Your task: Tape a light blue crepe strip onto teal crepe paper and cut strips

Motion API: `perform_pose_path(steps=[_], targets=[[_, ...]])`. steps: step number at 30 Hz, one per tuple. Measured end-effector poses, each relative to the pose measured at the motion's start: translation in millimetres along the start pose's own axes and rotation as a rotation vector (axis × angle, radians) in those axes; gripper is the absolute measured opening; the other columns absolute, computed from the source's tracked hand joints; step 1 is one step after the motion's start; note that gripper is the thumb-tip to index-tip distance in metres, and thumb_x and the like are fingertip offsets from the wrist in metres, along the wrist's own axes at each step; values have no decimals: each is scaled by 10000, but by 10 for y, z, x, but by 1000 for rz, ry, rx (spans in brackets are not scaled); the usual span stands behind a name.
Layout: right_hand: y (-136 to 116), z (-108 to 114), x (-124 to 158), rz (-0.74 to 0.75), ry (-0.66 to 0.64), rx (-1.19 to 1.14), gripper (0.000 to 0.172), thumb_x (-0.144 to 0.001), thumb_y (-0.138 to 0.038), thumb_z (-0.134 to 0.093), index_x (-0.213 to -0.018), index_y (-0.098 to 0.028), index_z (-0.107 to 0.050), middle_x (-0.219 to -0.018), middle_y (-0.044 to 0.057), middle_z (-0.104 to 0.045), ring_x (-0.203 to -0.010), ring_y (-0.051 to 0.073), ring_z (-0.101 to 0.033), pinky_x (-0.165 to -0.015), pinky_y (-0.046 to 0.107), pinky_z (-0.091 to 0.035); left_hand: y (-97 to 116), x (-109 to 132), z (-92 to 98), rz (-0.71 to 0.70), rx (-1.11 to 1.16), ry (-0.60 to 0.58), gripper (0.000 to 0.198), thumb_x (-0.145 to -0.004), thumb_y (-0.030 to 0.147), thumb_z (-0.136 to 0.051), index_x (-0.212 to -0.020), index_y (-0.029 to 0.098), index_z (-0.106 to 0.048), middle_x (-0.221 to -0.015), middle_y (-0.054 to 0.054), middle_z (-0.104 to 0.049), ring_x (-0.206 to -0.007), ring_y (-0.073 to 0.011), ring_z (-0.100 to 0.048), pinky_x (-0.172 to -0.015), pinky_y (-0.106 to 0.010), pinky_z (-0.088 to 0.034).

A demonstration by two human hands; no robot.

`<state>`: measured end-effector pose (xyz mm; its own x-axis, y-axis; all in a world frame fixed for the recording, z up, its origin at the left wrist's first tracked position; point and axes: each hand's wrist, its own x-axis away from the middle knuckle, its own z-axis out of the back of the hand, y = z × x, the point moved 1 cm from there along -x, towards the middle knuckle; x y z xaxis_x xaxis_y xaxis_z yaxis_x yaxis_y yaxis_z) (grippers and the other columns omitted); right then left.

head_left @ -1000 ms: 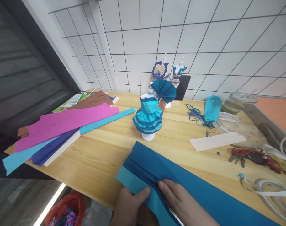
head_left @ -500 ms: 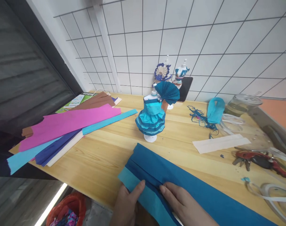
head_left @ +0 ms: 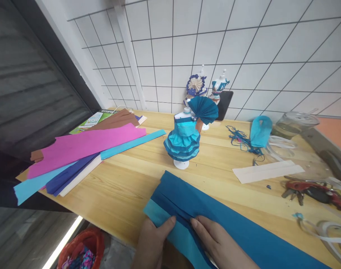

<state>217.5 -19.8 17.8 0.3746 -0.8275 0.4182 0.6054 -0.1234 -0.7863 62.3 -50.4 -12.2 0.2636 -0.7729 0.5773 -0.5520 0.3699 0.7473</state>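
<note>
At the table's near edge, my left hand [head_left: 156, 237] pinches a light-blue crepe paper strip [head_left: 181, 239], thumb on top. My right hand [head_left: 212, 235] is closed on the folded edge of the dark-blue crepe paper [head_left: 215, 209], right beside the strip. The two papers lie together along that edge, and the dark one runs off toward the lower right. Beyond them stands a small dress form [head_left: 183, 138] in a ruffled blue paper dress, with a pleated dark-blue fan [head_left: 204, 109] at its shoulder.
Coloured crepe paper sheets [head_left: 86, 149] lie at left. Two more dress forms and a phone [head_left: 225, 105] stand by the tiled wall. At right are a beige strip [head_left: 267, 172], keys [head_left: 313, 190], paper shreds and a light-blue paper roll [head_left: 260, 131]. A red basket [head_left: 93, 243] sits below the table.
The whole view has shifted slightly, so things on the table appear a little further right. Both hands keep nearly the same hold on the papers.
</note>
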Motion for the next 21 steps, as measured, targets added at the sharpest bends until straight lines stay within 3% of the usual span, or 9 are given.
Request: perform_pose_path(steps=[6, 12, 21], targets=[[0, -30, -3, -4, -21, -18, 461, -877, -569, -311, -735, -221, -579, -718, 17, -665, -830, 215, -605, -664, 254, -406, -21, -18, 27, 0, -1, -7, 421, -493, 322, -802, -847, 124, -688, -818, -117, -722, -806, -308, -660, -748, -437, -515], [-18, -24, -14, 16, -42, -1, 444, -894, -541, -297, -696, -220, -532, -685, 6, -636, -691, 184, -594, -628, 248, -406, -4, -12, 23, -3, -9, -10, 445, -475, 334, -810, -843, 115, -689, -795, -123, -724, -793, -323, -664, -747, -452, -514], [-70, -53, -35, 26, -35, 9, 429, -891, -540, -304, -731, -220, -541, -780, 27, -670, -782, 199, -601, -673, 255, -399, -3, 4, 13, -28, -3, 5, 578, -472, 321, -809, -992, 119, -657, -837, -116, -724, -802, -304, -660, -762, -441, -514]])
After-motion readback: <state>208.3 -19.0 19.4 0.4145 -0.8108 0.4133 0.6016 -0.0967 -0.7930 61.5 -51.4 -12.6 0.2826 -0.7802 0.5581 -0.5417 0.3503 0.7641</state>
